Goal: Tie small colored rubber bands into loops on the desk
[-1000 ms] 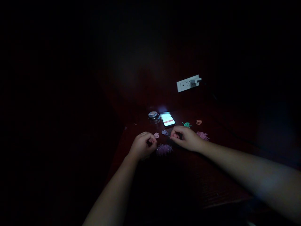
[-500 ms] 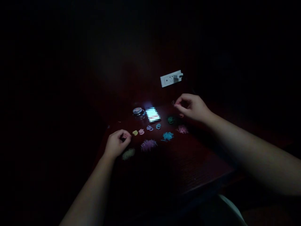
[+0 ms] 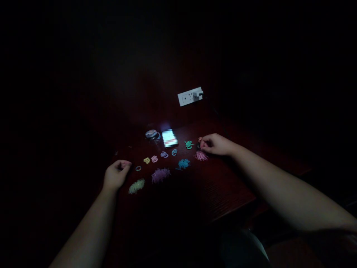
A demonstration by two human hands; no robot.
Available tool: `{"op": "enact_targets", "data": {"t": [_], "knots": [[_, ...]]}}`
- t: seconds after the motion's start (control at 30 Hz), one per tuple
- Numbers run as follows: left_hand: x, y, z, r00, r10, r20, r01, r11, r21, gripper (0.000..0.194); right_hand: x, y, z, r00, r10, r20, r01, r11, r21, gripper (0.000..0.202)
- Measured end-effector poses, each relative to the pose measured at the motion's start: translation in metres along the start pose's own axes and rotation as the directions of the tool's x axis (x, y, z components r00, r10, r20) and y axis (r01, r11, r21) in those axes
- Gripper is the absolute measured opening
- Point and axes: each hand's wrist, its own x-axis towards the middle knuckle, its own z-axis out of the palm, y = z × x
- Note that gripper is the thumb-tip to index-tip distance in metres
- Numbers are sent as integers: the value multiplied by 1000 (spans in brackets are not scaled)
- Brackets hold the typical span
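My left hand (image 3: 116, 175) rests at the left of the dark table with thumb and fingers pressed together; what they hold, if anything, cannot be made out. Just right of it lies a single teal loop (image 3: 138, 168). Over at the right, my right hand (image 3: 216, 144) pinches a small dark elastic band (image 3: 198, 146) low above the table. Beside those fingertips are a pile of pink elastic bands (image 3: 201, 156), a green group of bands (image 3: 189, 144) and orange bands (image 3: 200, 139), partly hidden by the hand.
Yellow (image 3: 147, 160), pink (image 3: 154, 159), lilac (image 3: 164, 154) and blue loops (image 3: 174, 152) form a row. Nearer lie pale yellow (image 3: 137, 186), purple (image 3: 161, 175) and blue piles (image 3: 183, 164). Behind stand a round-lidded jar (image 3: 152, 134), a lit phone (image 3: 169, 138) and a wall socket (image 3: 190, 96).
My right hand has come down to the table beside the pink pile with the band. My left hand has drawn back left, uncovering the teal loop. The view has shifted right.
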Motion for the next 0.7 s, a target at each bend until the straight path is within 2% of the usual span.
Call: {"op": "enact_targets", "data": {"t": [0.23, 0.4, 0.53, 0.7], "knots": [[2, -2, 1, 1000, 9, 15, -9, 1000, 2, 33, 1, 0, 2, 999, -26, 32, 26, 1000, 5, 9], [9, -9, 2, 999, -37, 2, 37, 998, 50, 34, 0, -4, 1, 998, -33, 45, 33, 999, 10, 9], [15, -12, 5, 998, -26, 61, 20, 996, 86, 36, -1, -6, -2, 999, -20, 43, 21, 1000, -7, 12], [15, -8, 8, 998, -11, 60, 2, 987, 162, 35, -3, -11, -5, 996, -36, -77, 38, 999, 22, 18]]}}
